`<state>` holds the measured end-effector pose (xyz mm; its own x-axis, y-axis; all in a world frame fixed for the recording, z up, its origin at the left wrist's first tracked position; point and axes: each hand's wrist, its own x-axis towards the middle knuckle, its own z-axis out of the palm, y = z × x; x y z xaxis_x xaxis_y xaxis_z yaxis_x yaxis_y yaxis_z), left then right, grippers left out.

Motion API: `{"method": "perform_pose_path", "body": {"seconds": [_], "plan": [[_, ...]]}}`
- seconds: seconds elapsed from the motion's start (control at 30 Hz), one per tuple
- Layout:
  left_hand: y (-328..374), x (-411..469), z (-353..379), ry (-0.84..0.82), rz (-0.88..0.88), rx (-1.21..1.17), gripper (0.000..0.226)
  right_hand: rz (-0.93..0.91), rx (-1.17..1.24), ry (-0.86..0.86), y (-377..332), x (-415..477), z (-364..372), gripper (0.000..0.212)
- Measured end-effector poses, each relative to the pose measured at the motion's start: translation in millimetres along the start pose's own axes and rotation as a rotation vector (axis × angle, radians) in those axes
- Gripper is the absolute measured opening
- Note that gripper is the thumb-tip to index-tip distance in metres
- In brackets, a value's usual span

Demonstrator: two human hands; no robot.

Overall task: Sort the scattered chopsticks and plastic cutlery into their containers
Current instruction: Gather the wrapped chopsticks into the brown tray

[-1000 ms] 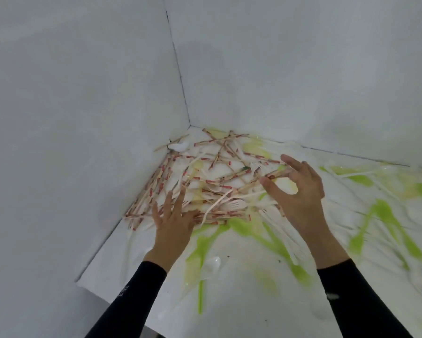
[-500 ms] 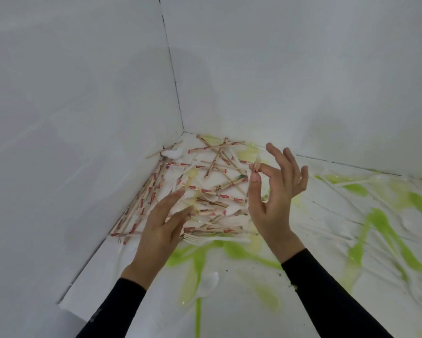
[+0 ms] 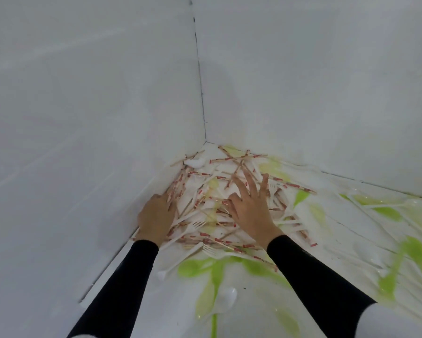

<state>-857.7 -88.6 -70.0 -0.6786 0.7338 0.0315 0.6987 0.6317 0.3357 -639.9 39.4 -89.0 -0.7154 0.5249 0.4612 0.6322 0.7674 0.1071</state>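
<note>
A tangled pile of chopsticks in red-and-white paper sleeves (image 3: 219, 198) lies in the corner where two white walls meet, mixed with white plastic forks (image 3: 195, 224) and spoons. My left hand (image 3: 156, 215) rests on the pile's left edge beside the wall, its fingers curled down into the chopsticks; what they hold is hidden. My right hand (image 3: 251, 206) lies flat over the middle of the pile with fingers spread. More white forks (image 3: 214, 251) lie at the near edge of the pile.
The white surface (image 3: 302, 313) has green cutlery-shaped prints on it. White plastic cutlery (image 3: 380, 206) lies scattered to the right. A white spoon (image 3: 227, 298) lies near me in the middle. Walls (image 3: 83, 142) close off the left and the back. No container is in view.
My right hand has come down from a raised pinch and now lies spread on the pile. My left hand has slid left to the wall side. The view has moved closer.
</note>
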Motion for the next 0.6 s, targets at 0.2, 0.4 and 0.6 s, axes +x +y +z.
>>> {"method": "perform_pose_path", "body": {"seconds": [0.2, 0.4, 0.6], "plan": [[3.5, 5.8, 11.0, -0.059, -0.005, 0.257, 0.034, 0.153, -0.132, -0.223, 7.9, -10.1, 16.4, 0.031], [11.5, -0.4, 20.5, -0.051, 0.052, 0.058, 0.028, 0.133, -0.071, -0.136, 17.4, -8.8, 10.8, 0.020], [25.4, -7.9, -6.4, 0.000, 0.107, -0.482, 0.008, 0.186, 0.339, 0.011, 38.8, 2.0, -17.8, 0.030]]}}
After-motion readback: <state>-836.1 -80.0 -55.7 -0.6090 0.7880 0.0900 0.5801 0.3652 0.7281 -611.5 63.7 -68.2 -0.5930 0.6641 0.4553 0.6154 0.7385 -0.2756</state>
